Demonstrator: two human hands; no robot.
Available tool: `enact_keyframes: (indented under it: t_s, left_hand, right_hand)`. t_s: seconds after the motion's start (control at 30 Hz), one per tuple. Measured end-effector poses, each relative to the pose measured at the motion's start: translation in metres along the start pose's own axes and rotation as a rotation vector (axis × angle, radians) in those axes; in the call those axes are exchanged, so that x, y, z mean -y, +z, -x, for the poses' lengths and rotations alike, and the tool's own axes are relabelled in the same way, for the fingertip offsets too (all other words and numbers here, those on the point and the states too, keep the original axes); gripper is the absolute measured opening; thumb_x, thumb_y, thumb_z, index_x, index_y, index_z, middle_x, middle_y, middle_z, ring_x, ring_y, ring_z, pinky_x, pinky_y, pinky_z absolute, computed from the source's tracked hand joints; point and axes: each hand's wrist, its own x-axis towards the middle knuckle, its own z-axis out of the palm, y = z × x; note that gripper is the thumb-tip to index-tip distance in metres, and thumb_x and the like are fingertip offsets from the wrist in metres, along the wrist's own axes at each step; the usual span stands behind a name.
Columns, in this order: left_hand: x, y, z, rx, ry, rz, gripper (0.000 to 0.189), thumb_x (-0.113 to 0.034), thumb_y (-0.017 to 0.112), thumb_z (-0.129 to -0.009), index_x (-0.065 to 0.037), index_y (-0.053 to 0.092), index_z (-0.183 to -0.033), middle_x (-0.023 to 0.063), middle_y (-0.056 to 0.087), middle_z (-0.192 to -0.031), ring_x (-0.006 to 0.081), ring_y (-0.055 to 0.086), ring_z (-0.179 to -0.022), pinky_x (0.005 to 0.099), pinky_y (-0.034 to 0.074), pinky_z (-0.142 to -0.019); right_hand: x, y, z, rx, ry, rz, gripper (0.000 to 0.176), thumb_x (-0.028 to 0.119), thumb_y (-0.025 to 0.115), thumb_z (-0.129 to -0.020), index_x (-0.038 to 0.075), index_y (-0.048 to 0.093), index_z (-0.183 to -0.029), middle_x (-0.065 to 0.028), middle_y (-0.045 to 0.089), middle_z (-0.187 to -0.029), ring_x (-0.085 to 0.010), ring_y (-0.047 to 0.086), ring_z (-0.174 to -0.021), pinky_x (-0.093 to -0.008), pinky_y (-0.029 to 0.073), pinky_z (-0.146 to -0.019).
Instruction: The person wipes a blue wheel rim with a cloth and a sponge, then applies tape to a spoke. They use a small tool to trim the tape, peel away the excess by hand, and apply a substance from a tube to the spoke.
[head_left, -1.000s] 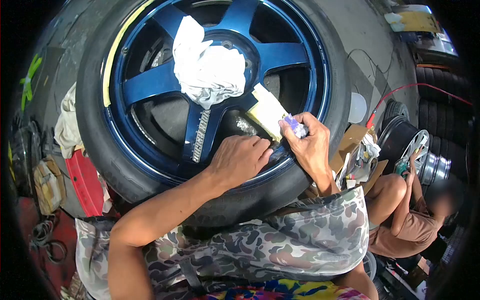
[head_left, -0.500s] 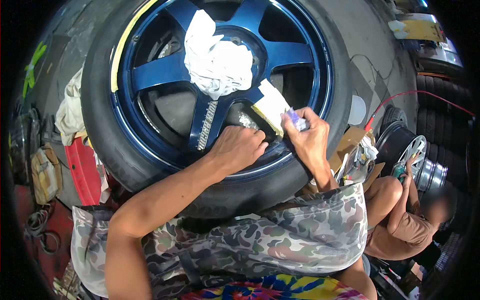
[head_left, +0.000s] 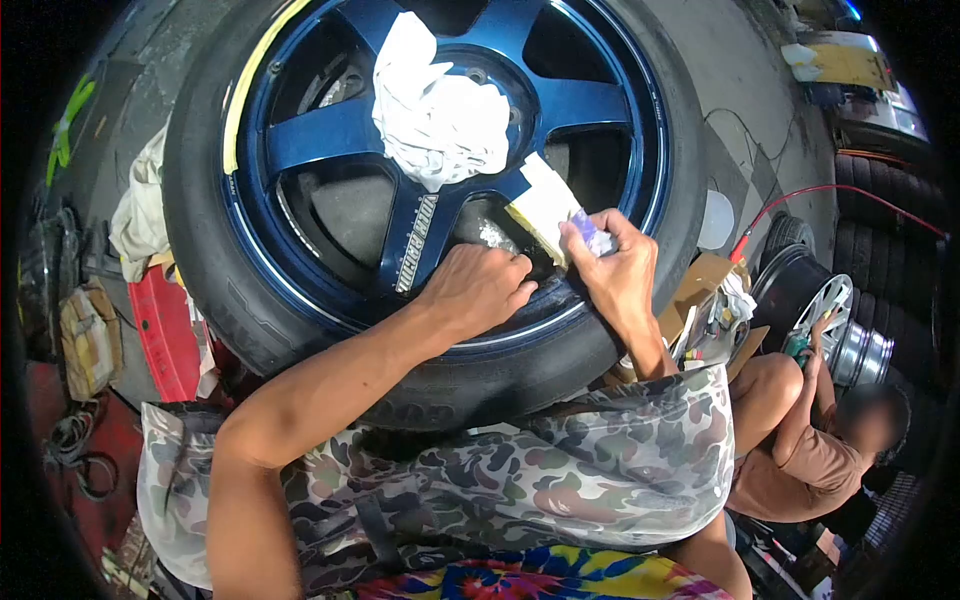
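A blue multi-spoke wheel (head_left: 325, 137) with its black tyre (head_left: 213, 255) lies in front of me. My left hand (head_left: 478, 287) rests near the lower rim, fingers curled inward; whatever they hold, if anything, is hidden. My right hand (head_left: 618, 262) pinches a small crumpled purple-and-white piece (head_left: 598, 238) against the lower right spoke. Pale yellow masking tape (head_left: 546, 205) covers that spoke just beside my right fingers. A bunched white cloth (head_left: 440, 115) lies over the hub. Another yellow tape strip (head_left: 252, 85) follows the rim's left edge.
At the right, a person in a brown shirt (head_left: 815, 470) sits holding a green tool (head_left: 798, 345) by a silver wheel (head_left: 830, 300). An open cardboard box (head_left: 700, 285), a red cable (head_left: 830, 186) and stacked tyres (head_left: 880, 215) are there too. A red panel (head_left: 163, 330) stands left.
My right hand and the purple-and-white piece have shifted very slightly on the taped spoke. My left hand stays nearly in place. The whole view has tilted a little.
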Motion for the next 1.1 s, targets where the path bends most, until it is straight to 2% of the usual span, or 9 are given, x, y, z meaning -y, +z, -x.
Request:
enact_keyframes:
  t_s: [0.17,0.3,0.43,0.5,0.67,0.77,0.9,0.97,1.1]
  left_hand:
    - [0.001,-0.004,-0.001,0.028,-0.029,-0.005,0.025,-0.025,0.077,-0.093,-0.001,0.071,-0.088,0.0185,0.070,-0.075,0.0399,0.071,-0.072,0.0503,0.056,-0.069]
    - [0.001,-0.002,-0.001,-0.004,0.004,0.004,0.026,-0.025,0.077,-0.092,-0.001,0.071,-0.087,0.0185,0.070,-0.074,0.0399,0.071,-0.072,0.0502,0.056,-0.068]
    - [0.000,-0.006,-0.003,0.042,-0.006,-0.041,0.025,-0.026,0.076,-0.093,-0.001,0.073,-0.090,0.0190,0.073,-0.079,0.0370,0.074,-0.076,0.0476,0.059,-0.071]
    - [-0.002,-0.006,-0.002,0.048,-0.012,-0.028,0.025,-0.026,0.076,-0.093,-0.001,0.074,-0.091,0.0192,0.073,-0.079,0.0371,0.074,-0.076,0.0474,0.059,-0.071]
    - [-0.002,-0.009,-0.003,0.088,-0.039,-0.030,0.024,-0.025,0.076,-0.093,-0.001,0.074,-0.092,0.0192,0.073,-0.078,0.0373,0.074,-0.076,0.0477,0.059,-0.071]
    - [0.000,-0.004,-0.002,0.041,-0.012,-0.024,0.024,-0.025,0.077,-0.092,-0.001,0.074,-0.092,0.0190,0.073,-0.077,0.0375,0.074,-0.076,0.0478,0.059,-0.071]
    - [0.002,-0.005,-0.002,0.091,-0.049,-0.044,0.025,-0.026,0.077,-0.092,-0.001,0.074,-0.092,0.0187,0.072,-0.076,0.0380,0.074,-0.076,0.0480,0.059,-0.071]
    - [0.004,0.000,0.000,-0.039,0.033,0.004,0.027,-0.025,0.079,-0.091,0.000,0.071,-0.084,0.0188,0.070,-0.073,0.0382,0.071,-0.071,0.0485,0.056,-0.066]
    - [0.002,-0.004,-0.002,-0.015,0.008,-0.019,0.026,-0.025,0.079,-0.091,-0.001,0.070,-0.085,0.0186,0.070,-0.072,0.0387,0.071,-0.071,0.0487,0.056,-0.067]
  right_hand:
    - [-0.005,0.005,0.003,0.007,-0.069,-0.012,0.026,0.022,0.084,-0.089,-0.002,0.073,-0.091,-0.0186,0.075,-0.079,-0.0232,0.075,-0.071,-0.0358,0.057,-0.066]
    - [-0.006,0.003,-0.002,-0.049,0.050,0.028,0.025,0.022,0.084,-0.088,-0.001,0.074,-0.091,-0.0183,0.076,-0.080,-0.0237,0.076,-0.074,-0.0362,0.057,-0.068]
    - [-0.007,0.005,0.001,0.004,-0.103,-0.024,0.026,0.022,0.083,-0.089,-0.002,0.073,-0.089,-0.0175,0.075,-0.076,-0.0221,0.075,-0.070,-0.0355,0.057,-0.065]
    - [-0.001,0.000,-0.004,-0.019,0.088,0.000,0.027,0.023,0.083,-0.088,-0.002,0.073,-0.090,-0.0173,0.075,-0.077,-0.0201,0.075,-0.072,-0.0354,0.057,-0.068]
    - [-0.009,0.008,0.004,-0.008,-0.135,-0.057,0.026,0.022,0.084,-0.089,-0.002,0.073,-0.089,-0.0159,0.074,-0.075,-0.0166,0.071,-0.068,-0.0350,0.056,-0.064]
    - [0.001,0.000,-0.001,-0.008,0.095,0.007,0.026,0.022,0.084,-0.089,-0.002,0.074,-0.091,-0.0169,0.075,-0.077,-0.0166,0.074,-0.073,-0.0345,0.057,-0.068]
    - [-0.007,0.004,0.003,0.007,-0.053,-0.019,0.026,0.022,0.084,-0.090,-0.002,0.074,-0.090,-0.0160,0.075,-0.077,-0.0152,0.072,-0.071,-0.0339,0.056,-0.065]
    - [-0.002,0.002,-0.003,-0.021,0.056,0.000,0.026,0.022,0.084,-0.090,-0.002,0.074,-0.090,-0.0154,0.075,-0.075,-0.0142,0.071,-0.068,-0.0337,0.055,-0.064]
    - [-0.004,0.004,0.007,0.034,0.005,-0.060,0.026,0.022,0.084,-0.090,-0.002,0.074,-0.088,-0.0149,0.074,-0.073,-0.0126,0.070,-0.067,-0.0337,0.055,-0.064]
